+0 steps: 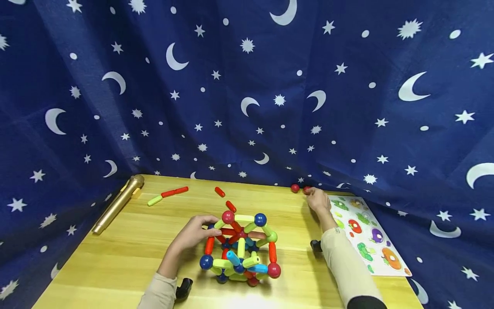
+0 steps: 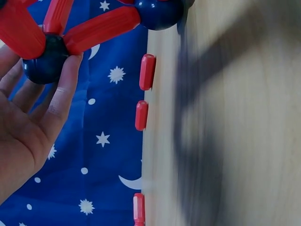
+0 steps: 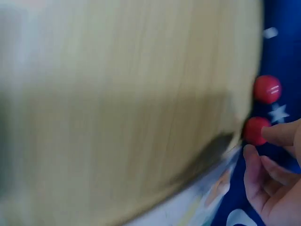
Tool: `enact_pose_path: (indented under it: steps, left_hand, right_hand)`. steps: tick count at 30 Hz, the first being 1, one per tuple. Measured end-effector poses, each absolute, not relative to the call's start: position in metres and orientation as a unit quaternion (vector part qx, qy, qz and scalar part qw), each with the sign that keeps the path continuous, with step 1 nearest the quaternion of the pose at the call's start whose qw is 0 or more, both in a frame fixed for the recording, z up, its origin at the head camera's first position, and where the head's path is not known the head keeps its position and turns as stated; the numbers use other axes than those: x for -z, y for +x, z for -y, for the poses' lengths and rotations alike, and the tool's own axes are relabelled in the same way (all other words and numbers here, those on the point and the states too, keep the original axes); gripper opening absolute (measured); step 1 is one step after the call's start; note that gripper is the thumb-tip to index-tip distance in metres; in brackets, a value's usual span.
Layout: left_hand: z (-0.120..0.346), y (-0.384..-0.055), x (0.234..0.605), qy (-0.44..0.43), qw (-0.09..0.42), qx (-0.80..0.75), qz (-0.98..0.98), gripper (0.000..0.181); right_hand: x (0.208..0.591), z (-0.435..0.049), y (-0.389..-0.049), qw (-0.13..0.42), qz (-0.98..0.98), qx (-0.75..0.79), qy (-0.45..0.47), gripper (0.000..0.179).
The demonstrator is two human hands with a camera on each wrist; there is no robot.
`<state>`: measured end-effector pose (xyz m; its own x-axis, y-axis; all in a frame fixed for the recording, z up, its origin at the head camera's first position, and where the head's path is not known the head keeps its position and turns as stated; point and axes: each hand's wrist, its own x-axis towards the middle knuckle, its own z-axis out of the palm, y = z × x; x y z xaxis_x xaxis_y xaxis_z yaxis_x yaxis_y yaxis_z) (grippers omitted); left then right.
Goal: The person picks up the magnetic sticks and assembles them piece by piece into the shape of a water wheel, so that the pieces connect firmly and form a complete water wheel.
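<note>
A framework of magnetic rods and balls (image 1: 241, 246) stands on the table in front of the person, in red, yellow-green, light blue and dark blue. My left hand (image 1: 197, 231) grips its upper left side, with fingers round a dark blue ball (image 2: 45, 61) where red rods (image 2: 103, 29) meet. At the far right edge of the table, my right hand (image 1: 319, 201) has its fingertips at a red ball (image 3: 256, 131), one overlapping its side and another at its lower edge. A second red ball (image 1: 295, 188) lies just left of it.
Loose red rods (image 1: 220, 192) lie behind the framework, and a joined red and yellow-green row (image 1: 168, 195) farther left. A gold microphone (image 1: 117, 206) lies along the left edge. A vegetable picture board (image 1: 368, 236) lies at the right, under the starry blue curtain (image 1: 247, 86).
</note>
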<state>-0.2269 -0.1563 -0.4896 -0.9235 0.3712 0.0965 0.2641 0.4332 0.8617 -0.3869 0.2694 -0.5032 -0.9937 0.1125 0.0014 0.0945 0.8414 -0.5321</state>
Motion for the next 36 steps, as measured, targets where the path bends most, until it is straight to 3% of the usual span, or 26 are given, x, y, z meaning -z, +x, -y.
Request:
enact_pose_path:
  steps: [9,22,30,36]
  left_hand:
    - [0.147,-0.221,0.491,0.201,0.063,-0.485,-0.848,0.025]
    - [0.144,-0.223,0.493,0.206,0.057,-0.487,-0.847,0.029]
    - [0.148,-0.224,0.494,0.191,0.05,-0.491,-0.848,0.027]
    - [0.154,-0.225,0.489,0.197,0.043,-0.481,-0.853,0.029]
  right_hand:
    - [0.515,-0.289,-0.395,-0.047,0.991,-0.127,-0.013,0.054]
    - [0.512,-0.271,-0.369,0.018,0.991,-0.133,-0.006,0.033]
    - [0.498,-0.243,-0.318,0.091,0.942,-0.324,-0.013,0.035]
    - [0.478,-0.21,-0.248,0.093,0.818,-0.561,0.085,0.033]
